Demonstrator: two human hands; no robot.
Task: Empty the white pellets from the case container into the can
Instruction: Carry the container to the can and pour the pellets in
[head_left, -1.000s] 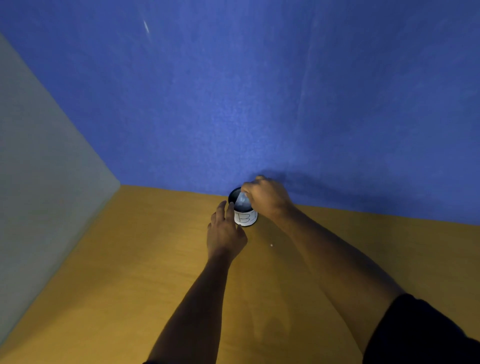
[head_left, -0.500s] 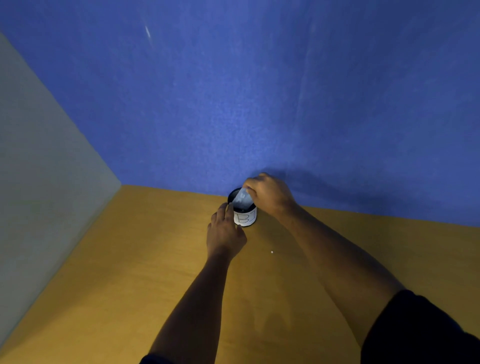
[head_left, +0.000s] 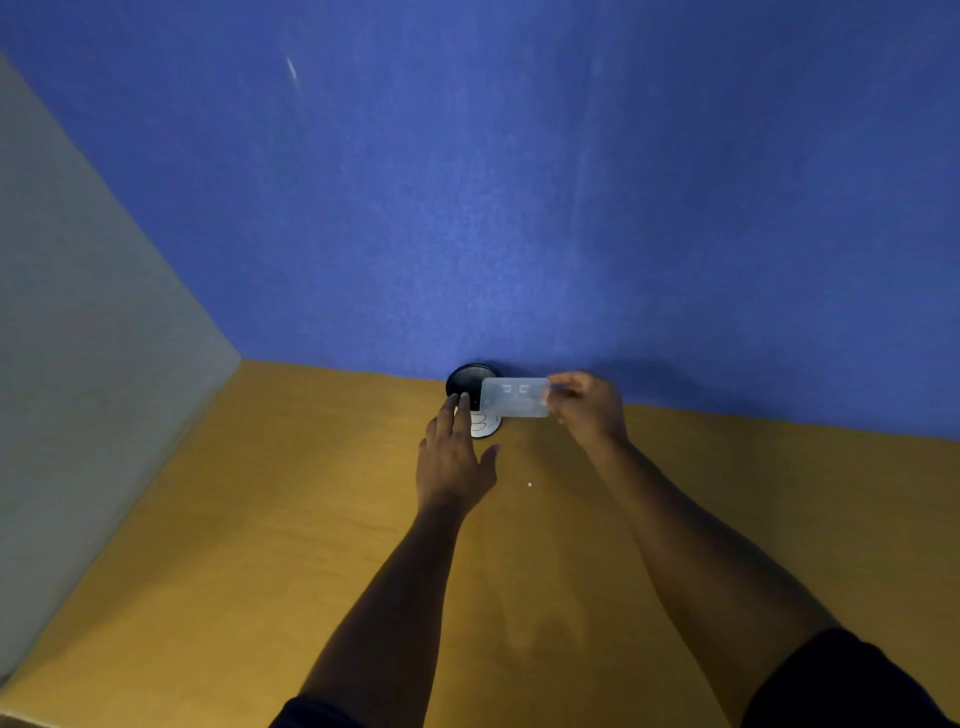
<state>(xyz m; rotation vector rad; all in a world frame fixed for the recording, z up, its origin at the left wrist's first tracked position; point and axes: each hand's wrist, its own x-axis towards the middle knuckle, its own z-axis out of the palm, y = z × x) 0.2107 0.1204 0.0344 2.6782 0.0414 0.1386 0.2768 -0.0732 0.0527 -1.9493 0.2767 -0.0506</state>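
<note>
A small can (head_left: 474, 378) with a dark open mouth and a white label stands on the wooden table, close to the blue wall. My right hand (head_left: 587, 405) pinches the right end of a clear plastic case container (head_left: 515, 397), held level just right of the can's mouth and overlapping its rim. My left hand (head_left: 454, 457) rests with fingers spread, fingertips touching the can's near left side. A single white pellet (head_left: 529, 484) lies on the table below the case. The can's contents are not visible.
The yellow-brown table (head_left: 260, 519) meets a blue wall (head_left: 519, 208) at the back and a grey panel (head_left: 78, 364) on the left. Both forearms reach in from the bottom edge.
My right hand has drawn the case away from the can's mouth to the right and turned it from tipped down to level. My left hand's fingers have opened against the can.
</note>
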